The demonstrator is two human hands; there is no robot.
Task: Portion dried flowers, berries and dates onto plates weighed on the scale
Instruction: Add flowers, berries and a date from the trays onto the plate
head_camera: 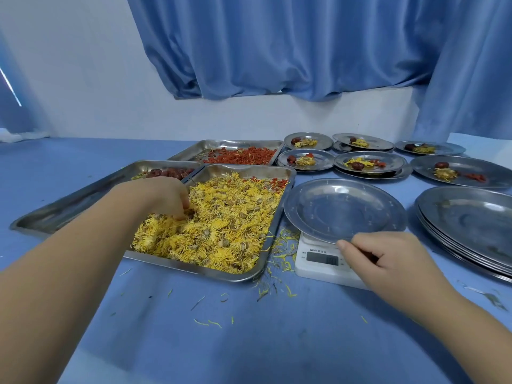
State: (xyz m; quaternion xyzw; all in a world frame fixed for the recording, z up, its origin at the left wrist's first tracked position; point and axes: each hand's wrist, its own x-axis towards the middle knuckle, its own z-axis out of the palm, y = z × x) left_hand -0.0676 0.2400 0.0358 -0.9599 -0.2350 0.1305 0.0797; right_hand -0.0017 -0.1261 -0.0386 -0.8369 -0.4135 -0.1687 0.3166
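R hand (388,261) up front pinches the near rim of the empty plate (343,209) sitting on the white scale (318,259), thumb on top. L hand (166,196) is down in the flower tray (194,268) just left of the scale, fingertips curled round a tuft of yellow dried flowers (227,217). Further back: dates (169,172) & red berries (243,156) in their own trays, filled plates (306,160) behind the scale, bare plate stack (471,225) at right.
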